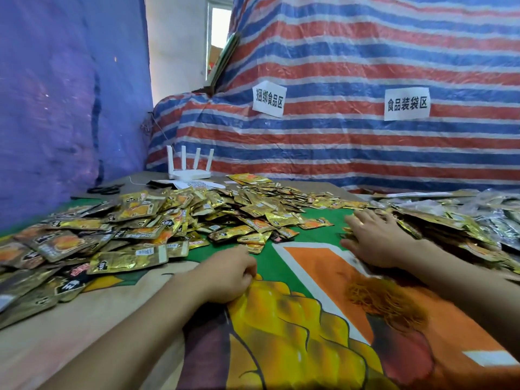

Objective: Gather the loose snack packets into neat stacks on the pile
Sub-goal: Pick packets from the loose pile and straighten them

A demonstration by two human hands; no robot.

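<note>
Several gold snack packets (146, 220) lie in a loose heap across the left and middle of the table. A lower pile of packets (439, 229) stretches along the right side. My right hand (374, 240) lies flat with spread fingers on the left end of that right pile, pressing a few packets against the table. My left hand (228, 274) rests on the printed table cover with its fingers curled under; it holds nothing that I can see. A few single packets (253, 240) lie between the two hands.
A white router (189, 167) with several antennas stands at the back of the table, next to black scissors (105, 190). A bundle of orange rubber bands (385, 302) lies near my right forearm. Striped tarpaulin (365, 66) with two paper labels hangs behind.
</note>
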